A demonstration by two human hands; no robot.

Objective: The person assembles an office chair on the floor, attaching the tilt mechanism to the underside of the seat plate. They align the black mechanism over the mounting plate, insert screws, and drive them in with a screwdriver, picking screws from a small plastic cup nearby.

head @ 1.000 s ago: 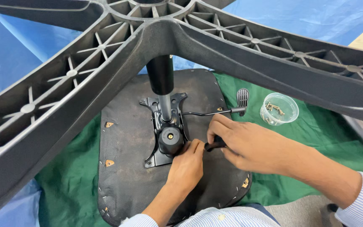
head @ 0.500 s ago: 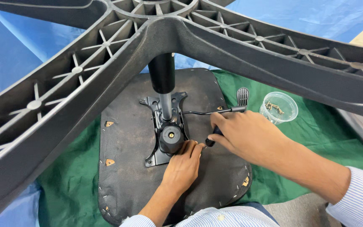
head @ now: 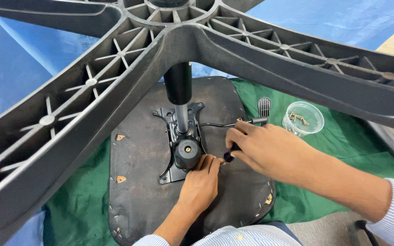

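Your left hand (head: 200, 184) is resting at frame center on the upturned seat underside (head: 142, 191), fingers curled loosely against the black knob (head: 187, 154) of the mounting plate (head: 172, 171). Your right hand (head: 263, 148) is gripping a dark screwdriver handle (head: 229, 156), fingers wrapped around it, just right of the knob. A clear cup (head: 303, 119) of screws is sitting at right on the green cloth (head: 343, 150).

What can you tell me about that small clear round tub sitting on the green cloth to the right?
The small clear plastic tub is round, shallow and lidless, standing upright on the green cloth. Inside lie a few small brass-coloured screws or fittings, too small to tell apart. It sits just right of the black lever paddle of the upturned chair seat, beyond the right hand. Nothing touches it but the cloth under it.
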